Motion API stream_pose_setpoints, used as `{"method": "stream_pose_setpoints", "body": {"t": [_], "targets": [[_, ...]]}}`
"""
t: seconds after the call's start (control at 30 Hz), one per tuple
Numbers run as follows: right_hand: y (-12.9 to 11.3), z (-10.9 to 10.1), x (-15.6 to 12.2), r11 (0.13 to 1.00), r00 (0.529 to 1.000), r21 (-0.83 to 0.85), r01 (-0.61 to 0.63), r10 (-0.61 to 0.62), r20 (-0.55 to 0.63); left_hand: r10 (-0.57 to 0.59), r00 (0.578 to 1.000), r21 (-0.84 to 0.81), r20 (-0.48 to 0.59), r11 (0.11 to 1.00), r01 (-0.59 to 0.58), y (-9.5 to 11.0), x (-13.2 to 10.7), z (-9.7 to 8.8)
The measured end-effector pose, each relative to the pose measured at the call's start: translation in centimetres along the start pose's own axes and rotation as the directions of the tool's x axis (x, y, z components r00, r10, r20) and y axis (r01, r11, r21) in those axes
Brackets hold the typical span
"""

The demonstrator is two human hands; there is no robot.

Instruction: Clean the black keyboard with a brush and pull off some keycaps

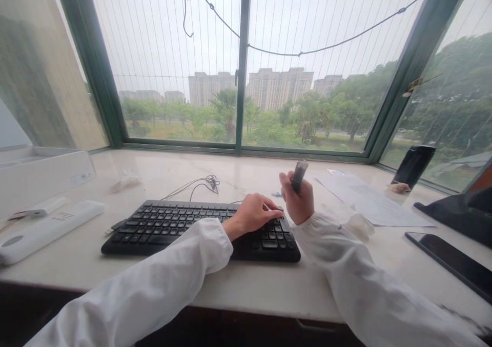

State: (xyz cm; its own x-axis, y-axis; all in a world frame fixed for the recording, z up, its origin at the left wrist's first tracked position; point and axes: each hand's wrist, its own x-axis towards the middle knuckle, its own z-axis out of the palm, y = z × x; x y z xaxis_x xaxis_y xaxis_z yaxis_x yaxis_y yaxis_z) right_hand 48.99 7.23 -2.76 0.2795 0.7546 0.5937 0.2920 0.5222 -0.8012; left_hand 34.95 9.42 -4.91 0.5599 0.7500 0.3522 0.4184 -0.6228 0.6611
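A black keyboard [169, 223] lies on the white ledge in front of me. My left hand [253, 215] rests over its right part, palm down, with the thumb stretched to the right above the keys and the other fingers partly hidden behind it. Just beyond the keyboard's right end, my right hand [299, 201] is raised and closed around a short dark grey brush-like object [300, 175]. The wider end of that object points up out of the fist; its lower part is hidden in the fingers. White sleeves cover both arms.
A coiled black cable [211, 183] lies behind the keyboard. On the left are a white power strip [57, 229] and a white box [49, 170]. To the right lie printed paper [369, 198], a phone [449, 260] and a standing black object [413, 166]. Windows [241, 106] close the back.
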Motion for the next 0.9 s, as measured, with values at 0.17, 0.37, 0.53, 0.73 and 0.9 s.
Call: {"method": "stream_pose_setpoints", "body": {"t": [0.17, 0.37, 0.53, 0.73, 0.9], "targets": [[0.4, -3.9, 3.3, 0.964, 0.942, -0.153, 0.218, -0.166, 0.290, -0.013, 0.996, 0.066, -0.089, 0.998, 0.019, -0.1, -0.1, -1.0], [1.9, -4.1, 3.1, 0.910, 0.772, -0.204, 0.360, -0.168, 0.613, 0.021, 0.995, 0.167, -0.094, 0.986, -0.005, -0.5, -0.2, -1.9], [3.1, -3.9, 3.5, 0.862, 0.699, -0.226, 0.455, -0.187, 0.690, 0.020, 0.996, 0.170, -0.083, 0.986, -0.005, -0.6, -0.1, -2.0], [3.5, -4.4, 3.7, 0.837, 0.713, -0.264, 0.479, -0.195, 0.674, -0.047, 0.999, 0.039, -0.027, 0.998, 0.048, -0.7, 0.0, -2.3], [3.5, -4.3, 3.7, 0.828, 0.730, -0.268, 0.493, -0.227, 0.644, -0.063, 0.997, -0.031, -0.036, 0.998, 0.062, -0.4, 0.1, -2.6]]}}
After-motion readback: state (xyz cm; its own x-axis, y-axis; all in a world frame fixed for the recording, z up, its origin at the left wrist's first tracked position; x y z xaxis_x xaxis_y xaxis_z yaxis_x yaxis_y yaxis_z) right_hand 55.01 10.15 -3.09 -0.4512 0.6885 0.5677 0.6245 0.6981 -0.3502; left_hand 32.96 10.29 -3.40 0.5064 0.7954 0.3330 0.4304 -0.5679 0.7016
